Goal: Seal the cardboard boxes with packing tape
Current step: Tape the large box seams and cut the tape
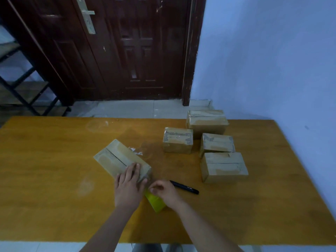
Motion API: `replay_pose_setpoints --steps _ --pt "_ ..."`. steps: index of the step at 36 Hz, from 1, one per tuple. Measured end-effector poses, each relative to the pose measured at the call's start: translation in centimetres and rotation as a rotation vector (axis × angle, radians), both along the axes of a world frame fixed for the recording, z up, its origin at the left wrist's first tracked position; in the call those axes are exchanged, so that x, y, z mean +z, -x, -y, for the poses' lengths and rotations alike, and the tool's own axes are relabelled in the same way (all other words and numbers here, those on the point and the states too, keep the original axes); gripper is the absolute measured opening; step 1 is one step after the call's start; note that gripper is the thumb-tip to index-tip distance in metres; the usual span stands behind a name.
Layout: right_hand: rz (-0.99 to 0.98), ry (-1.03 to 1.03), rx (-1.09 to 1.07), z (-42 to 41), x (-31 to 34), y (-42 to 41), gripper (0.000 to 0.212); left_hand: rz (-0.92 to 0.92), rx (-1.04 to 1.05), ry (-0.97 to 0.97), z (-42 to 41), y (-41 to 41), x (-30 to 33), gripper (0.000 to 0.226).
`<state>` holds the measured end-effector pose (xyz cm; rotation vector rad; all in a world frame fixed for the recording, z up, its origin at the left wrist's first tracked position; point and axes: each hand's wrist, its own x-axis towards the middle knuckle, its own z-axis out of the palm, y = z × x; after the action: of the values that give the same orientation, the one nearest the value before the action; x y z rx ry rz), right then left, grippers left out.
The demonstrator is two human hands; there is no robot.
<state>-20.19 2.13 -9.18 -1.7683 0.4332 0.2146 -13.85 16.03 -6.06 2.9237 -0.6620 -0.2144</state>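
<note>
Left hand [130, 180] lay flat, fingers straight, on the box [122, 159] mid-table; right hand [163, 190] pinched something beside the yellow tape roll [156, 201], likely clear tape; best kept taut, centred over the seam.

I could read no text anywhere. Two small brown cardboard boxes, one [177, 140] left of the other [217, 143], carried rows of dark printed marks along their taped tops, too blurred for me to make out. The black marker pen [184, 186] on the tabletop showed no legible brand.
</note>
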Motion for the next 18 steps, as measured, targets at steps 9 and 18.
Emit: replay_pose_setpoints --steps 9,18 --pt "0.009 0.042 0.031 0.2 -0.2 0.4 0.008 0.044 0.021 0.042 0.3 0.2 0.4 0.068" --pt "-0.011 -0.005 -0.082 1.2 0.3 2.1 0.021 0.084 -0.002 0.044 0.4 0.2 0.3 0.070"
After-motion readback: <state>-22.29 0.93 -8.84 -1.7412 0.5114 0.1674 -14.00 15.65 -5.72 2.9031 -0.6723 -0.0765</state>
